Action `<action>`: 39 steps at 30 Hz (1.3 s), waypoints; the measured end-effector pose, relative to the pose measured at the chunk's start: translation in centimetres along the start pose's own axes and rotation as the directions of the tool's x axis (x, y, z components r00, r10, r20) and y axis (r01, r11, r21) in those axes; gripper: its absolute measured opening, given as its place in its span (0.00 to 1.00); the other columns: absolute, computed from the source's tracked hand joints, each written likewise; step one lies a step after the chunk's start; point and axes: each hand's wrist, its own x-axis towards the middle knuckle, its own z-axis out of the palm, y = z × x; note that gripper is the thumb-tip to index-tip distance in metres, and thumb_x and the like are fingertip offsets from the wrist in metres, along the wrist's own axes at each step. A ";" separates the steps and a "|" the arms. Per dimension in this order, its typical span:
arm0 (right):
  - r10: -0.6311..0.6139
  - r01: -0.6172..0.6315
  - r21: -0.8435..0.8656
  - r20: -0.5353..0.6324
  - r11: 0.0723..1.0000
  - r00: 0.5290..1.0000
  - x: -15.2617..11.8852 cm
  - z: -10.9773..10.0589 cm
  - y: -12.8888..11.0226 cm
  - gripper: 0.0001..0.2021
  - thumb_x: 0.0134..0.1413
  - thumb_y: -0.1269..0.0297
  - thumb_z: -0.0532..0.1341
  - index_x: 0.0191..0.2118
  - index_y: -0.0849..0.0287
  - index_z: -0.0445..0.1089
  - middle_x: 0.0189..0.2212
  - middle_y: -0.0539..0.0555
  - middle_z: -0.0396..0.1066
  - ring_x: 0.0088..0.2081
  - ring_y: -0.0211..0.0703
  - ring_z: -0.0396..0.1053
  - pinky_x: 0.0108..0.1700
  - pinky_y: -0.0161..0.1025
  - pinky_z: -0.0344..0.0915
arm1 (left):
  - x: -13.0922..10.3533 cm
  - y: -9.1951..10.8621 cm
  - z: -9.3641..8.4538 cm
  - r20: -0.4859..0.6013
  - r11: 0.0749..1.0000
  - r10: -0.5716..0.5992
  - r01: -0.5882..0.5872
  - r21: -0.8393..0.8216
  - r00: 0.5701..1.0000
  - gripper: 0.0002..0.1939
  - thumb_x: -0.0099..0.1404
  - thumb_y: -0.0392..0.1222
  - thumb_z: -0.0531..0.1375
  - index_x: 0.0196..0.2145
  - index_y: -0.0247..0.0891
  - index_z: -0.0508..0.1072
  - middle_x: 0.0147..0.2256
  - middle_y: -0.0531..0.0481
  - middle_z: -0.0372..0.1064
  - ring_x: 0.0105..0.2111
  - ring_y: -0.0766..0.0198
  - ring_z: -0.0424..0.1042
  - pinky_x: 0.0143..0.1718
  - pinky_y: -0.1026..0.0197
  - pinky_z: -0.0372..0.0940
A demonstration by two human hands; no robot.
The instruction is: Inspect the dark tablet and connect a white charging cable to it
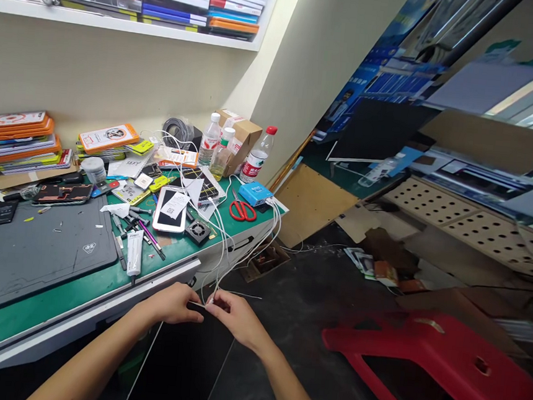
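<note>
My left hand (174, 303) is closed on a thin dark flat device (197, 306) with a pale edge, in front of the workbench. Most of that device is hidden by my fingers. My right hand (237, 317) pinches a white cable (220, 276) at the device's edge; whether the plug sits in it I cannot tell. Several white cables run up from my hands to the bench, some to a blue charger box (255, 193). Beneath both hands is a large dark panel (180, 367) with light edges.
The green bench (168, 254) carries a grey mat (57, 250), a white phone (171, 210), a glue tube (134, 254), red scissors (242, 210), a small fan (198, 232) and bottles (257, 155). A red plastic stool (448, 365) lies on the floor at right.
</note>
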 end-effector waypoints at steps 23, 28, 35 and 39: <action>-0.022 0.019 -0.096 -0.037 0.995 0.999 -0.2 0.1 -1.0 0.16 0.69 0.50 0.64 0.38 0.58 0.74 0.35 0.50 0.76 0.38 0.43 0.72 0.45 0.44 0.68 | 0.3 -0.4 0.1 0.001 1.000 -0.002 0.002 0.007 1.000 0.16 0.74 0.53 0.66 0.41 0.35 0.79 0.35 0.52 0.76 0.36 0.59 0.77 0.44 0.52 0.74; -0.019 0.014 -0.111 -0.045 0.994 0.999 -0.2 0.0 -1.0 0.15 0.69 0.51 0.64 0.37 0.58 0.74 0.34 0.50 0.75 0.37 0.43 0.72 0.44 0.43 0.67 | 0.2 -0.2 0.0 -0.003 1.000 -0.002 0.002 0.006 1.000 0.17 0.73 0.54 0.66 0.41 0.35 0.79 0.34 0.52 0.76 0.36 0.59 0.77 0.44 0.52 0.74; -0.020 0.015 -0.112 -0.044 0.994 0.999 -0.3 -0.1 -1.0 0.15 0.69 0.51 0.64 0.37 0.58 0.74 0.34 0.50 0.75 0.37 0.43 0.71 0.43 0.43 0.67 | 0.3 -0.2 0.1 -0.013 1.000 -0.005 0.005 0.013 1.000 0.15 0.73 0.52 0.67 0.41 0.35 0.79 0.33 0.53 0.75 0.34 0.60 0.76 0.42 0.53 0.74; -0.025 0.020 -0.108 -0.045 0.994 0.999 -0.2 0.0 -0.8 0.15 0.69 0.50 0.64 0.38 0.58 0.74 0.35 0.51 0.76 0.37 0.43 0.72 0.45 0.43 0.67 | 0.3 -0.2 0.1 -0.004 0.999 0.006 -0.006 0.034 1.000 0.15 0.74 0.52 0.66 0.41 0.35 0.79 0.34 0.53 0.76 0.35 0.60 0.77 0.43 0.53 0.74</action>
